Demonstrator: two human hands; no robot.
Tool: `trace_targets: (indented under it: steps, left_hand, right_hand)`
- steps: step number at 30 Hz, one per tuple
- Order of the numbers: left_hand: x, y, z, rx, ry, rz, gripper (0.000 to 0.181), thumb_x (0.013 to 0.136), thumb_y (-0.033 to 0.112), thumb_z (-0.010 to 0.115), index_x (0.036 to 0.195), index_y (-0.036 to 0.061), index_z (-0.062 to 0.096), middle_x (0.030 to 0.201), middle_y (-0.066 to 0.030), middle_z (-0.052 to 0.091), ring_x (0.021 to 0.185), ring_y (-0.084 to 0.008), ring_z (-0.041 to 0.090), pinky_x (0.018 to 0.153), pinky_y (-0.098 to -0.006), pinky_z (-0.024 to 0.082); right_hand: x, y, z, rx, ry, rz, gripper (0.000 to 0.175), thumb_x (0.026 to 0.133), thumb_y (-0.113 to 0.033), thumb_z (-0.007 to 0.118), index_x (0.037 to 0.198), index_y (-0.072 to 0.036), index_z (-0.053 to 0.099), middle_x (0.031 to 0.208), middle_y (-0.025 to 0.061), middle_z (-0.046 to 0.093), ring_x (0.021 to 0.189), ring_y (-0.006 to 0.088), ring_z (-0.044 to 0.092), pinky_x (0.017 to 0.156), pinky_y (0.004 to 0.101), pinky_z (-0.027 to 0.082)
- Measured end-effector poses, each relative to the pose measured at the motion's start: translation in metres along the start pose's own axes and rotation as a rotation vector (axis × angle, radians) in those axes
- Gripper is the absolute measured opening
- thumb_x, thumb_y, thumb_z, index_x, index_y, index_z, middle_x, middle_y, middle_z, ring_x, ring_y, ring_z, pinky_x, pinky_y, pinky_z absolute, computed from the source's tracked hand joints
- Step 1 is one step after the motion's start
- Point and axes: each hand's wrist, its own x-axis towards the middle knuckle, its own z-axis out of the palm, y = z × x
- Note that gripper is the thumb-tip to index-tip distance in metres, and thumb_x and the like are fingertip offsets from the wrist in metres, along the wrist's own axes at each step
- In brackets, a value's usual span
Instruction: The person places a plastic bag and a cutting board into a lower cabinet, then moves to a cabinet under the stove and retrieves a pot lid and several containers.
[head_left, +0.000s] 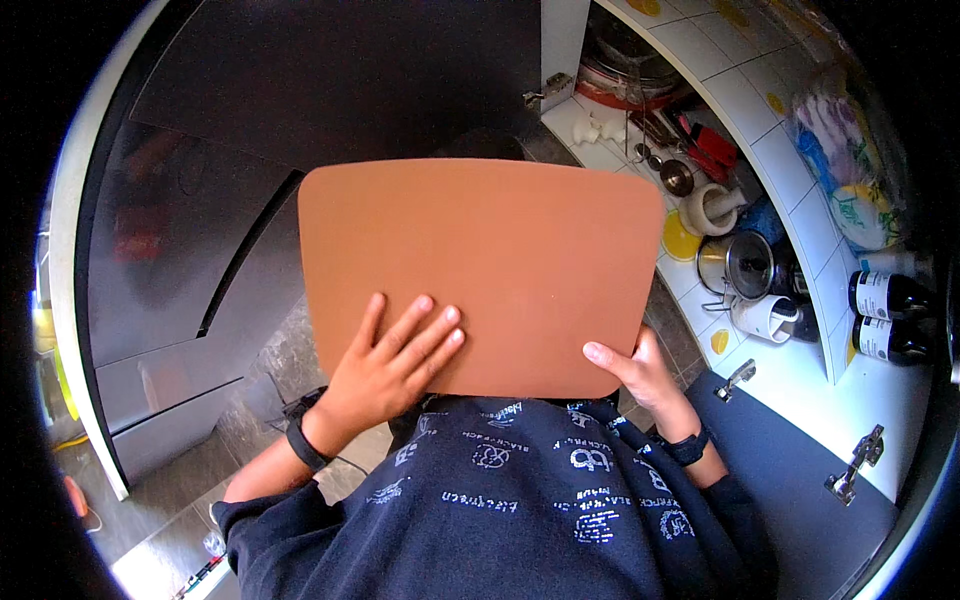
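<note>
A flat, terracotta-brown board (495, 247) with rounded corners spans the middle of the view, just in front of my dark printed shirt. My left hand (401, 356) lies palm down on its near left part, fingers spread, not wrapped round an edge. At the near right corner, my right hand (637, 367) grips the board with its thumb on top. The fingers of that hand are mostly hidden beneath it. Dark bands circle both wrists.
An open cabinet to the right holds a mortar with pestle (711, 208), a lidded pot (739, 262), a white cup (763, 316) and utensils. Two dark bottles (889, 319) lie farther right. Its grey door (795, 457) hangs open. Dark glossy cabinet fronts (180, 300) stand left.
</note>
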Motion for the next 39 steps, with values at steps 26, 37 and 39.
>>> trace_targets:
  steps: [26, 37, 39]
  left_hand:
    - [0.045, -0.023, 0.024, 0.186, 0.456, -0.177, 0.042, 0.09, 0.027, 0.052, 0.127, 0.008, 0.056, 0.13, -0.0096, 0.056, 0.125, -0.0257, 0.051, 0.105, -0.0373, 0.038]
    - [0.155, 0.048, 0.01, 0.202, 0.599, -0.149, 0.042, 0.09, 0.026, 0.046, 0.126, 0.0066, 0.056, 0.132, -0.0109, 0.055, 0.123, -0.0267, 0.052, 0.105, -0.0396, 0.035]
    - [0.153, 0.048, 0.01, 0.218, 0.634, -0.147, 0.037, 0.091, 0.027, 0.05, 0.123, 0.0101, 0.059, 0.125, -0.007, 0.06, 0.118, -0.0233, 0.056, 0.102, -0.035, 0.04]
  right_hand:
    - [0.062, -0.033, -0.004, 0.119, -0.028, -0.35, 0.08, 0.082, -0.034, 0.063, 0.145, -0.007, 0.02, 0.141, 0.0122, 0.034, 0.133, 0.0215, 0.029, 0.11, 0.0384, 0.023]
    - [0.069, -0.023, -0.006, 0.209, -0.062, -0.266, 0.065, 0.088, -0.029, 0.045, 0.144, -0.006, 0.021, 0.141, 0.0119, 0.035, 0.132, 0.0224, 0.035, 0.11, 0.0369, 0.028]
    - [0.063, -0.024, -0.007, 0.278, -0.106, -0.218, 0.066, 0.087, -0.028, 0.044, 0.145, -0.008, 0.02, 0.14, 0.0117, 0.036, 0.131, 0.0226, 0.036, 0.11, 0.0374, 0.028]
